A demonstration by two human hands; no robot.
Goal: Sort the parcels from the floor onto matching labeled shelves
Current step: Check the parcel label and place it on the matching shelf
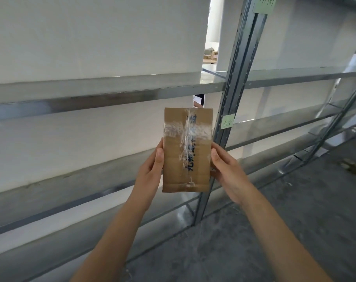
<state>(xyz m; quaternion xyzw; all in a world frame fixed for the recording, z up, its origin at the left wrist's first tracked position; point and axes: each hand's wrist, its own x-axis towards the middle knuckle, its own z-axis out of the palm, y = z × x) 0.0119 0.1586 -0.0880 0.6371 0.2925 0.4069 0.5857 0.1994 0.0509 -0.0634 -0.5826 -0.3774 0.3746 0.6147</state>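
A small brown cardboard parcel (187, 149) with clear tape and dark handwriting down its face is held upright at the centre of the view. My left hand (150, 171) grips its left edge and my right hand (227, 171) grips its right edge. Behind it stands a grey metal shelf rack (91, 94) with bare boards. Its upright post (234, 78) carries a green paper label (227, 121) beside the parcel and another green label (263, 4) at the top.
White wall panels back the shelves. A second rack section (295, 76) runs off to the right. Grey concrete floor (285, 220) lies at lower right, with a small brown item (351, 166) on it near the rack's foot.
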